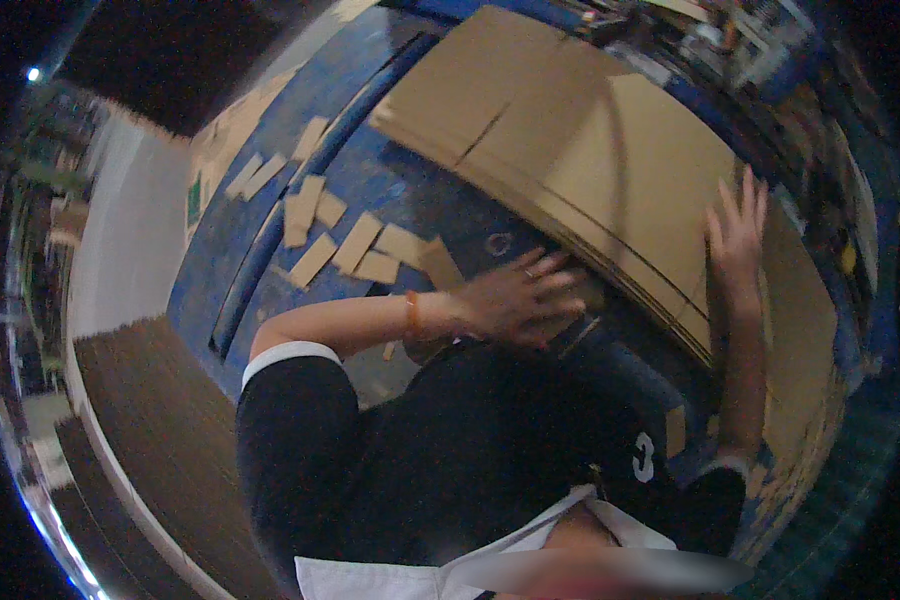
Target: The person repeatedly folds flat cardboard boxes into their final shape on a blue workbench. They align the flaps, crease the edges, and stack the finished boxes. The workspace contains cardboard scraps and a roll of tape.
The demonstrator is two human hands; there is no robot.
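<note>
A stack of flat brown cardboard sheets (580, 130) lies across the blue table (440, 210), its slotted near edge facing me. My right hand (738, 230) rests on the stack's right part with fingers stretched out and apart. Close to the near edge of the stack, my left hand (525, 298) is spread low over the table, a little blurred. It wears a ring, and an orange band circles the wrist. Whether its fingertips touch the sheets I cannot tell. Several small cardboard pieces (358, 242) lie scattered left of that hand.
More cardboard (800, 330) lies at the right, beside my right forearm. A dark blue bar (320, 160) runs along the table's left part. Stacked brown cardboard (160, 420) stands on the floor at the left. Blurred machinery (730, 50) fills the far right.
</note>
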